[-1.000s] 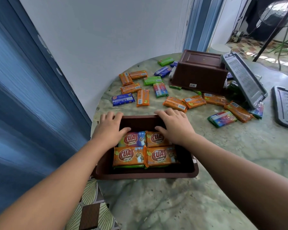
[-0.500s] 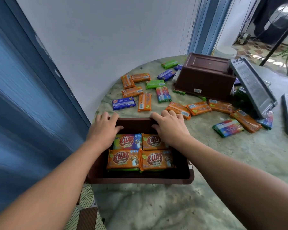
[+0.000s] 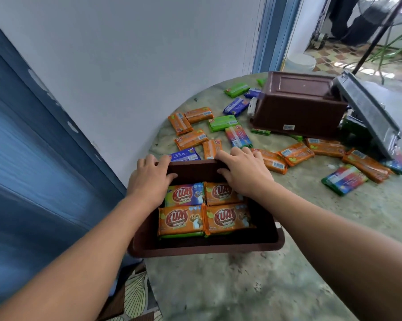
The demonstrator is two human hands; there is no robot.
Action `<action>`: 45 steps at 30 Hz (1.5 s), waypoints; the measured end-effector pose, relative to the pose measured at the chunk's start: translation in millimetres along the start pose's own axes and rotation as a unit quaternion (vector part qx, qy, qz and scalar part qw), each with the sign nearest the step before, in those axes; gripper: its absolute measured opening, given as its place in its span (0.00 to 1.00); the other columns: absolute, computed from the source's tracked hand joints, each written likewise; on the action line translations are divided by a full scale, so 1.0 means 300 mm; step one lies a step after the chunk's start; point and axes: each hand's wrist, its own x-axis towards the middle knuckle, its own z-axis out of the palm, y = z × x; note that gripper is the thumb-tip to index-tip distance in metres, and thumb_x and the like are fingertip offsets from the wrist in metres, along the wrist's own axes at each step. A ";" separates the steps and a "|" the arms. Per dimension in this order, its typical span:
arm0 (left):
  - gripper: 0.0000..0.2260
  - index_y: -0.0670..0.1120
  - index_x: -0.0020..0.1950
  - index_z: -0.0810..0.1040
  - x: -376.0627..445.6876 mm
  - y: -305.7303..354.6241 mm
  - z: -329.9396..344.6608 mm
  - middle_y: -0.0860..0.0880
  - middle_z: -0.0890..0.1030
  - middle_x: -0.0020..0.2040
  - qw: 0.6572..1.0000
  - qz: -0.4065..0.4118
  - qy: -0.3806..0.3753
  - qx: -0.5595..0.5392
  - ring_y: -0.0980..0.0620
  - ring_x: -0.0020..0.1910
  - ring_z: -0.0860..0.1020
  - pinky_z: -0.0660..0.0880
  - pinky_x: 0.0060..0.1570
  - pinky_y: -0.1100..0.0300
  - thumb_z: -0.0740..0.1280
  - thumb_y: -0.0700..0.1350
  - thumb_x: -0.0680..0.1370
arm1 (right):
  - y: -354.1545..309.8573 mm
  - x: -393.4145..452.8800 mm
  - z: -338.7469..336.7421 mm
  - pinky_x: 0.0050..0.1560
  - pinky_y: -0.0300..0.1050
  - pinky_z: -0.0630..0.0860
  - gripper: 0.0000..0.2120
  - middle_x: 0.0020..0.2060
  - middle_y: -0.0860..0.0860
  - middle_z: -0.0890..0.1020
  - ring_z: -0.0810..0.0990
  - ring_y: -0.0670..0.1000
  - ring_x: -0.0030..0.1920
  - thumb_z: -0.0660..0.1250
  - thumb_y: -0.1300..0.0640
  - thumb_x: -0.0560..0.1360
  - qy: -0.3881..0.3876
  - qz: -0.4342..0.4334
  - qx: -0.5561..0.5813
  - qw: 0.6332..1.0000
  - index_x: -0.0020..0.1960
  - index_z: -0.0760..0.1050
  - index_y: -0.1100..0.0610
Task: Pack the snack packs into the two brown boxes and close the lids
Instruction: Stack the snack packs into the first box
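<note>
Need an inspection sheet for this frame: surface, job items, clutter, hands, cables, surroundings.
Surface: round mottled green table, worn patches.
Job's things: near brown box open at the table's near edge, four snack packs on its top layer; second brown box upside down at the far side; loose packs scattered between them; grey lid leaning beside the upturned box.
Clutter: nothing seen beyond the job's things.
Hands: left hand and right hand both grip the near box's far rim.
Cables: nothing seen.
Surroundings: white wall, blue panel left, open doorway to a tiled floor.
</note>
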 end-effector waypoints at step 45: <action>0.39 0.45 0.73 0.66 0.508 0.028 0.124 0.41 0.72 0.67 0.971 0.033 -0.235 0.010 0.41 0.64 0.74 0.75 0.60 0.49 0.79 0.56 0.69 | -0.008 0.487 0.171 0.62 0.57 0.75 0.55 0.73 0.66 0.68 0.74 0.67 0.68 0.79 0.43 0.70 -0.230 0.241 0.093 0.938 0.81 0.46 0.59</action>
